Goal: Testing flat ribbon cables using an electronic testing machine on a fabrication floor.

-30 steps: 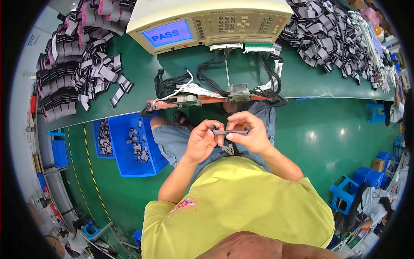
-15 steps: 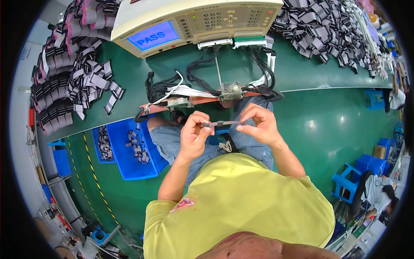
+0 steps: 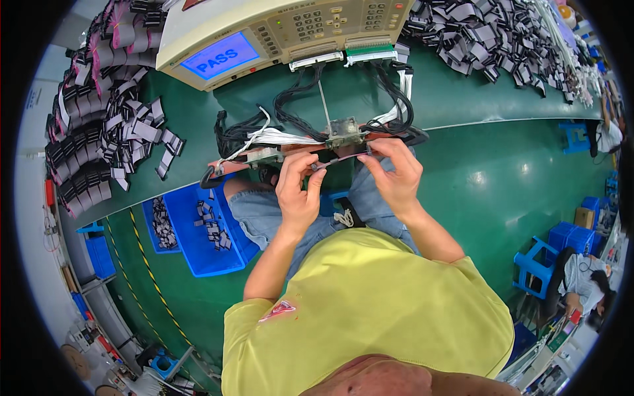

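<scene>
A short grey ribbon cable [image 3: 345, 158] with dark connectors stretches between my two hands, just in front of the bench edge. My left hand [image 3: 298, 190] pinches one end of it between thumb and fingers. At the other end, my right hand [image 3: 396, 173] grips the connector near a clear test fixture block [image 3: 344, 132] on the bench edge. Whether the cable touches that block I cannot tell. A second clear block [image 3: 264, 156] sits to the left, with black and white wires [image 3: 284, 136] running along behind both.
A beige tester [image 3: 277, 39] with a lit blue screen stands on the green bench [image 3: 191, 142]. Ribbon cables lie heaped at left [image 3: 135, 132] and right [image 3: 489, 39]. Below the bench is a blue bin [image 3: 198, 261] holding several cables. A blue stool [image 3: 533, 267] and a seated person are at right.
Both hands have moved forward with the ribbon cable, closer to the fixture blocks. The right end of the cable now sits higher than the left. The view has shifted slightly.
</scene>
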A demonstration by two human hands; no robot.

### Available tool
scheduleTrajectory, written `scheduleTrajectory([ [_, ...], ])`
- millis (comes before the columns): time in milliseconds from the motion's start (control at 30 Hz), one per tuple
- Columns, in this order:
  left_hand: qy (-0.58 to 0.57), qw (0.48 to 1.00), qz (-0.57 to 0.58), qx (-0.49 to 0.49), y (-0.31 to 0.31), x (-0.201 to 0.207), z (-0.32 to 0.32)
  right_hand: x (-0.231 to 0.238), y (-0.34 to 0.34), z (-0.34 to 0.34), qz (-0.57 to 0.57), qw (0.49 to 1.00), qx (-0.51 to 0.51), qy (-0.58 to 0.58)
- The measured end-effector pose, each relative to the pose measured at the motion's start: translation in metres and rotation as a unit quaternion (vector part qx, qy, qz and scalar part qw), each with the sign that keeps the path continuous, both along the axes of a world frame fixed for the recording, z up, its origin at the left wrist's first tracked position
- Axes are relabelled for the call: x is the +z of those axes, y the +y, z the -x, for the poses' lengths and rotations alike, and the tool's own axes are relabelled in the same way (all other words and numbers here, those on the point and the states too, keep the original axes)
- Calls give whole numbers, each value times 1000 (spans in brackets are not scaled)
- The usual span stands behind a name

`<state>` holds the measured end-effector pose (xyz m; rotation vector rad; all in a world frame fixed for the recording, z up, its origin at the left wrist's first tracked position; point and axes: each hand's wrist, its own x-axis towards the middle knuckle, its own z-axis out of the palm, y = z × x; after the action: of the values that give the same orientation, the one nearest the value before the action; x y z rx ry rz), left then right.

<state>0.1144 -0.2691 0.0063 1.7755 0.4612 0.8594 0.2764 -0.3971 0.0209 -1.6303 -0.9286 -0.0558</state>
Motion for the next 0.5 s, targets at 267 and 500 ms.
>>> scheduleTrajectory([
  [267, 15, 990, -106, 90, -1, 6, -2, 4, 5, 2, 11, 998, -25, -53],
  [500, 12, 992, -92, 84, -1, 6, -2, 3, 9, 1, -5, 996, -27, -86],
])
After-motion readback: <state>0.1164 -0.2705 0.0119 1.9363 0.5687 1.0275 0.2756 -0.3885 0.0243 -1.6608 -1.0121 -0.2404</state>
